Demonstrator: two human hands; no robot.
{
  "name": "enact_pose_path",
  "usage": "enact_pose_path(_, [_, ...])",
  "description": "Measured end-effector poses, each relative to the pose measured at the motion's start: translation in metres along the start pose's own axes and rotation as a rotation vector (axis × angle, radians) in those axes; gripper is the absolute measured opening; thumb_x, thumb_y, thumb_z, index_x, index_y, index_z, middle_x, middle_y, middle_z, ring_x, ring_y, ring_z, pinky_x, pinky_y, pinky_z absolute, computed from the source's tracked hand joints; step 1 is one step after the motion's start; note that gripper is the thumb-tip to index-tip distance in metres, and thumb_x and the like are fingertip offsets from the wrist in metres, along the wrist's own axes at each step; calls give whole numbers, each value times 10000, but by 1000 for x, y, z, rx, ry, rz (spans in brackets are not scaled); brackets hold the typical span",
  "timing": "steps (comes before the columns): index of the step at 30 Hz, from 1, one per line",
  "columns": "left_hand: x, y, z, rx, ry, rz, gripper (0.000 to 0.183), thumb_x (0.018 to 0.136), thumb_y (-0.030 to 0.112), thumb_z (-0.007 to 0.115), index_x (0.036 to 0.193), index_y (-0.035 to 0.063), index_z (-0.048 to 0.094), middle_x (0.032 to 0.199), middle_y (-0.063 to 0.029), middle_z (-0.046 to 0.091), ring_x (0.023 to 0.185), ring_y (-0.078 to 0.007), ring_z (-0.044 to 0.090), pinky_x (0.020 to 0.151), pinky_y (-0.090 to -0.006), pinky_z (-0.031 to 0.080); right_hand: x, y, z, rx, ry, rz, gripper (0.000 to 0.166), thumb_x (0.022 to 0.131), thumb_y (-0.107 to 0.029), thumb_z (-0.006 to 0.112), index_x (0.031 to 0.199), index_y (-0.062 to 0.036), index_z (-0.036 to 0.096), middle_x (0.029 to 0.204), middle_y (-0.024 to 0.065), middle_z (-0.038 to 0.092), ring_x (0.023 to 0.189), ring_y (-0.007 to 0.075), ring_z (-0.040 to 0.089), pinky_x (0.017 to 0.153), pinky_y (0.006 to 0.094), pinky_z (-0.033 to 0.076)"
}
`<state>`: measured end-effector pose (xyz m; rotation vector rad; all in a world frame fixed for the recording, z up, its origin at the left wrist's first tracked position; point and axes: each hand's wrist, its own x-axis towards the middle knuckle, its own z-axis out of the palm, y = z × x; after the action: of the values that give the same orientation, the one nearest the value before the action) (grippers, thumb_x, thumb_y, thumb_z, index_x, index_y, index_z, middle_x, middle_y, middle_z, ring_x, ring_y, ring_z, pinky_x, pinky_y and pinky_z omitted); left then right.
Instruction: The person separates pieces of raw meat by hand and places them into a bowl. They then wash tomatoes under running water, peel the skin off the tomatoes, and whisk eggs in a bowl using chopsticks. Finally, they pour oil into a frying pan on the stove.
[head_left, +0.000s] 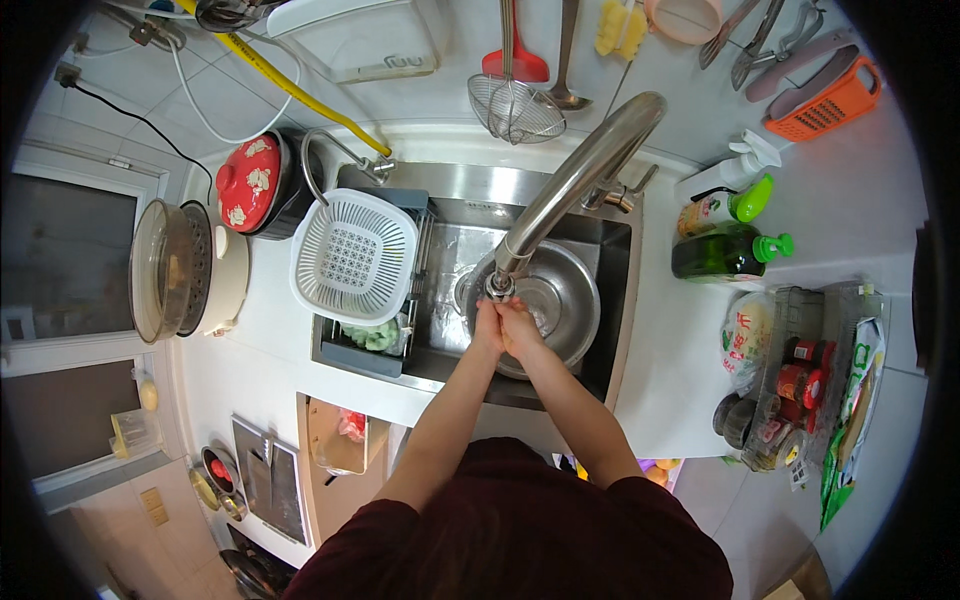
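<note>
My left hand (489, 325) and my right hand (519, 327) are pressed together directly below the spout of the steel faucet (508, 259). They touch each other, and the faucet head hides part of the fingers, so I cannot make out anything between them. Beneath both hands a round stainless steel basin (581, 315) sits inside the steel sink (442, 315). Whether water is running is hard to tell. Left of the hands, a white plastic colander (355, 256) rests on the grey-ended rack (363, 358) across the sink, partly over some green cloth or vegetable (372, 335).
A green pump bottle (712, 253) and a white spray bottle (731, 169) stand right of the sink. A wire skimmer (517, 111) hangs behind it. Pots, including one with a red lid (251, 182), stand at left. Below them a drawer (352, 442) is pulled out.
</note>
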<state>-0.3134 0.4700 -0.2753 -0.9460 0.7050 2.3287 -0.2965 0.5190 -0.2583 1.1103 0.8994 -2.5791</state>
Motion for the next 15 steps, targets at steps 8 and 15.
enact_pose_path(8, [-14,16,13,495,258,84,287,958,259,390,1002,48,580,994,-96,635,916,-238,596,757,-370,484,-86,-71,1,-1183,-17,-390,233,831,-180,621,986,-9,652,1025,204,633,956,298,625,846,371,469])
enact_pose_path(15, [-20,58,-40,1594,355,627,316,845,148,522,1107,-16,586,1122,-225,599,1045,-360,578,911,-380,445,-97,-78,-82,-1754,17,-546,351,775,-271,707,1020,-29,639,1373,189,407,1249,350,412,961,436,390])
